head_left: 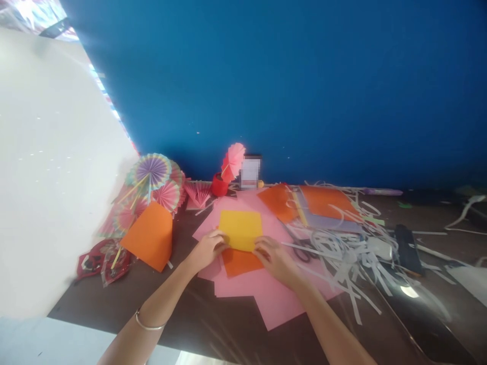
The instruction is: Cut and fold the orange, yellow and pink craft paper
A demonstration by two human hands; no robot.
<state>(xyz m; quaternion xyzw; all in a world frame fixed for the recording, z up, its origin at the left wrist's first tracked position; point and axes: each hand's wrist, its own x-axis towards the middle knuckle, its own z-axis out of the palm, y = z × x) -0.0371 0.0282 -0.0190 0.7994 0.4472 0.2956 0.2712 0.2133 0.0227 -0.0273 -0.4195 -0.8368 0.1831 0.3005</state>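
Note:
A yellow sheet of paper point(241, 229) is held up at its two lower corners. My left hand point(208, 249) pinches its lower left corner, and my right hand point(277, 258) grips the lower right one. Just below it an orange sheet point(240, 262) shows, partly covered by the yellow one. Both are over a spread of overlapping pink sheets point(266, 304) on the dark table. To the right of my right hand lie scissors point(303, 252), half hidden under white paper strips.
Pleated paper fans point(149, 171) and an orange sheet point(150, 235) are at the left. A red tape roll point(219, 185) stands by the blue wall point(285, 91). Tangled white paper strips point(352, 258) and a dark narrow object point(408, 248) lie at the right.

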